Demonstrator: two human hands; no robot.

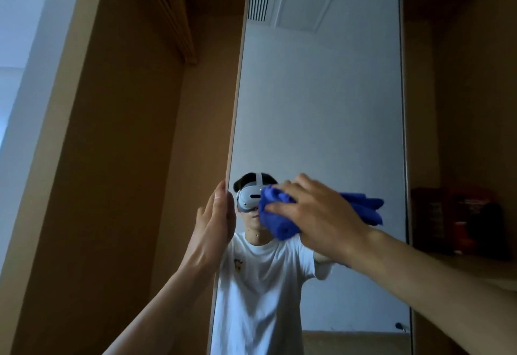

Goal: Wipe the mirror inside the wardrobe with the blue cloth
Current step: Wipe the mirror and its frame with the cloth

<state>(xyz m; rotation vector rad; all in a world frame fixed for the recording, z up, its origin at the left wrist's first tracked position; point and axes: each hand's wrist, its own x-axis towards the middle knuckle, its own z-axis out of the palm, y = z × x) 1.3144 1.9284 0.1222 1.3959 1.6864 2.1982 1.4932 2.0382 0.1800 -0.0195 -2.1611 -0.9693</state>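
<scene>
A tall mirror (321, 103) stands upright in the wooden wardrobe, filling the middle of the head view. My right hand (319, 215) presses a bunched blue cloth (275, 216) flat against the glass at about mid height; part of the cloth and its reflection stick out to the right of the hand. My left hand (216, 220) grips the mirror's left edge, fingers wrapped round the frame at the same height. The glass reflects a person in a white T-shirt with a headset.
Brown wardrobe walls (117, 159) enclose the mirror on both sides. A hanging rail (179, 33) runs high on the left. On the right a shelf (475, 265) carries dark red packets (458, 220), close to my right forearm.
</scene>
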